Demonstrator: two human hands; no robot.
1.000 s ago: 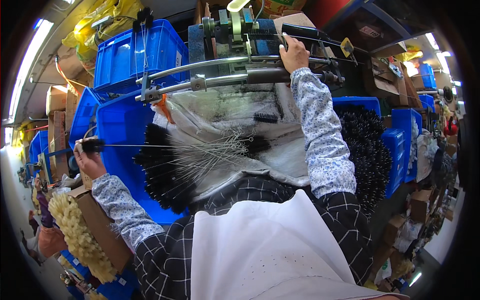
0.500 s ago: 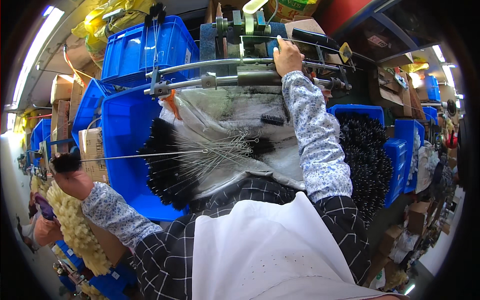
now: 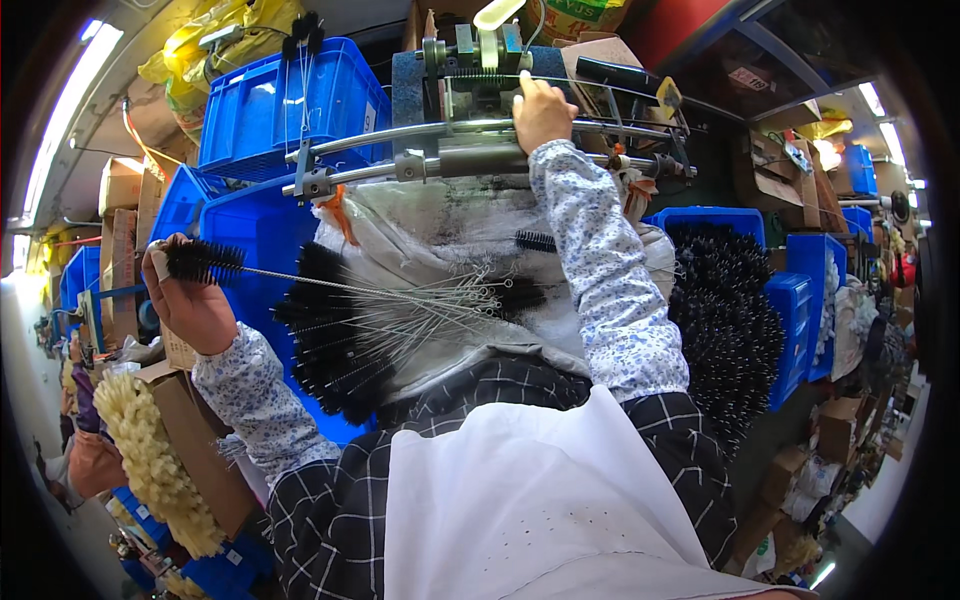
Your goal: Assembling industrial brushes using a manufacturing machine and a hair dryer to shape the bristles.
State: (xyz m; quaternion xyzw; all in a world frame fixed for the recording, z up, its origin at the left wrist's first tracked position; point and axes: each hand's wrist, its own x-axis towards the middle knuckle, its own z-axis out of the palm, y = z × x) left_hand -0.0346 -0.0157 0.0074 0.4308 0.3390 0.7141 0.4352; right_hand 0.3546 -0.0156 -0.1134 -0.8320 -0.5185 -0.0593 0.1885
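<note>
My left hand [image 3: 200, 312], raised at the left, grips a bottle brush [image 3: 205, 263] by its black bristle end. Its twisted wire stem points right, over a heap of similar brushes [image 3: 325, 350] lying on a grey cloth [image 3: 440, 215] across my lap. Those brushes have black heads to the left and looped wire ends to the right. My right hand [image 3: 545, 115] is at the machine [image 3: 410, 90], fingers bent and closed beside a thin rod; what they pinch is hidden. Just left of those fingertips, a short black bristled piece [image 3: 478, 80] sits in the machine.
A blue bin [image 3: 225, 215] stands left of my lap, with another blue crate [image 3: 290, 100] behind it. Metal bars [image 3: 390, 172] cross in front of the machine. To the right, a blue bin [image 3: 700, 214] holds many black brushes [image 3: 720, 320]. Pale yellow brushes [image 3: 150, 460] stand at lower left.
My left hand has moved up and right with the brush. My right hand has shifted slightly left along the machine, where black bristles now show beside its fingertips.
</note>
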